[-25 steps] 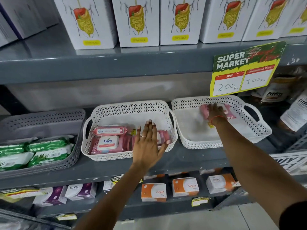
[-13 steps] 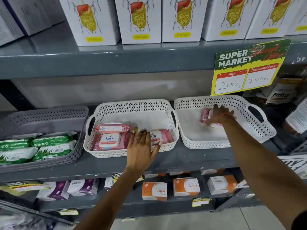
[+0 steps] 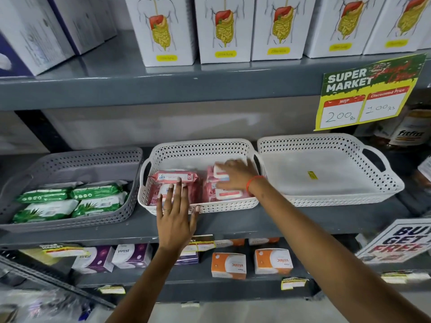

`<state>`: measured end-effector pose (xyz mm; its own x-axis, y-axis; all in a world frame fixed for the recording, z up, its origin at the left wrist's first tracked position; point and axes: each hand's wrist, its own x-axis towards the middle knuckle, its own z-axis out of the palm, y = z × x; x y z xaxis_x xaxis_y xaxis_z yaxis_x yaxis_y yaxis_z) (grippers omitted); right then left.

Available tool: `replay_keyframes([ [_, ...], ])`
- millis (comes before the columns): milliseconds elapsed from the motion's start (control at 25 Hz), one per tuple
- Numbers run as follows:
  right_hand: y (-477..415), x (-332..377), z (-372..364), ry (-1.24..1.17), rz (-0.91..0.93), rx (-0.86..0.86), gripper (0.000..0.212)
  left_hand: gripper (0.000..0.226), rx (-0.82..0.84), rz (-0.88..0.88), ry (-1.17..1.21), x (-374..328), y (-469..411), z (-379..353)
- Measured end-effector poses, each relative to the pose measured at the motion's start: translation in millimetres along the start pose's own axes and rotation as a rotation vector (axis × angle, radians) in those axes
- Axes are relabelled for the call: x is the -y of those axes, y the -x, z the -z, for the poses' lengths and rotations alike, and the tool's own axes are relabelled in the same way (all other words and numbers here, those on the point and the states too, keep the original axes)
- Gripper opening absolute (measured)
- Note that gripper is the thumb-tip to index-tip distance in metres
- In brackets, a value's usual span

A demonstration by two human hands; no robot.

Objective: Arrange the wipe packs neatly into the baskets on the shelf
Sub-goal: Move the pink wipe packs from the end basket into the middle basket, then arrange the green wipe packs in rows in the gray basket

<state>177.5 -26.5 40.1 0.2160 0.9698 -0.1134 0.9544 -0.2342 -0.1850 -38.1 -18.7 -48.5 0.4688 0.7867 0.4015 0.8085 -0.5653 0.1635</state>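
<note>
**Spotter:** Packs first. Your pink wipe packs [image 3: 173, 177] sit in the middle white basket [image 3: 200, 145] in two clumps, one under each hand. Your left hand [image 3: 175, 213] lies flat over the near rim, fingers [image 3: 178, 190] spread and resting on the left clump, gripping nothing. Your right hand [image 3: 235, 172] is pressed down on the right clump, fingers close together over the top pack [image 3: 220, 173]; I can't tell whether they are curled round it or only pushing.

**Operator:** How will they handle?

**Spotter:** I'd judge them light and soft: film wrap, squashy filling, a stiffer label patch on top. The wrap looks slippery, so take each by its long edges, not by pinching the face, and square them with flat palms.

**Operator:** Counts?

**Spotter:** Three baskets on this shelf [image 3: 233, 220]: the grey basket [image 3: 70, 159] to your left, the middle white one, and the right white basket [image 3: 326, 141], which holds only a small yellow sticker [image 3: 312, 175]. Green wipe packs [image 3: 72, 201] in the grey one: four showing. Pink ones: about two on your left side and roughly three on your right, but your hands hide enough that I can't give an exact total.
</note>
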Motion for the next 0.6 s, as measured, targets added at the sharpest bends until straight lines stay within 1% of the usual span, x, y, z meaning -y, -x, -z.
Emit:
replay_keyframes([
  [40, 7, 5, -6, -0.013, -0.027, 0.073, 0.073, 0.063, 0.010, 0.014, 0.002, 2, 1, 3],
  [80, 15, 5, -5, 0.002, -0.029, 0.096, 0.062, 0.064, 0.024, 0.011, 0.001, 0, 2, 4],
  [120, 11, 5, 0, 0.157, 0.016, 0.086, 0.053, 0.064, 0.031, 0.008, 0.000, -2, 0, 4],
  [160, 16, 17, 13, 0.125, 0.005, 0.083, 0.047, 0.064, 0.039, 0.015, 0.002, -2, 1, 6],
  [200, 18, 23, 22, 0.132, 0.033, 0.099, 0.046, 0.065, 0.051, 0.021, 0.009, -2, 2, 9],
  [240, 14, 15, 16, 0.247, 0.077, 0.057, 0.048, 0.066, 0.061, 0.021, 0.020, -2, 2, 10],
  [280, 11, 14, 10, 0.218, 0.070, -0.016, 0.050, 0.067, 0.058, 0.014, 0.028, -2, 2, 13],
  [320, 5, 30, 5, 0.034, 0.056, -0.049, 0.050, 0.065, 0.043, 0.006, 0.036, 0, 1, 16],
  [400, -8, 68, 7, -0.148, 0.063, -0.189, 0.044, 0.061, -0.006, 0.001, 0.070, 12, -2, 26],
  [440, -14, 87, 8, -0.206, 0.063, -0.264, 0.040, 0.059, -0.039, 0.003, 0.089, 22, -4, 33],
  [480, -16, 108, 10, -0.214, 0.093, -0.352, 0.037, 0.058, -0.073, 0.009, 0.100, 35, -6, 40],
  [560, -24, 148, 7, -0.247, 0.146, -0.483, 0.033, 0.058, -0.120, 0.035, 0.092, 67, -14, 55],
  [600, -28, 169, 6, -0.305, 0.164, -0.521, 0.031, 0.058, -0.135, 0.054, 0.083, 84, -18, 61],
])
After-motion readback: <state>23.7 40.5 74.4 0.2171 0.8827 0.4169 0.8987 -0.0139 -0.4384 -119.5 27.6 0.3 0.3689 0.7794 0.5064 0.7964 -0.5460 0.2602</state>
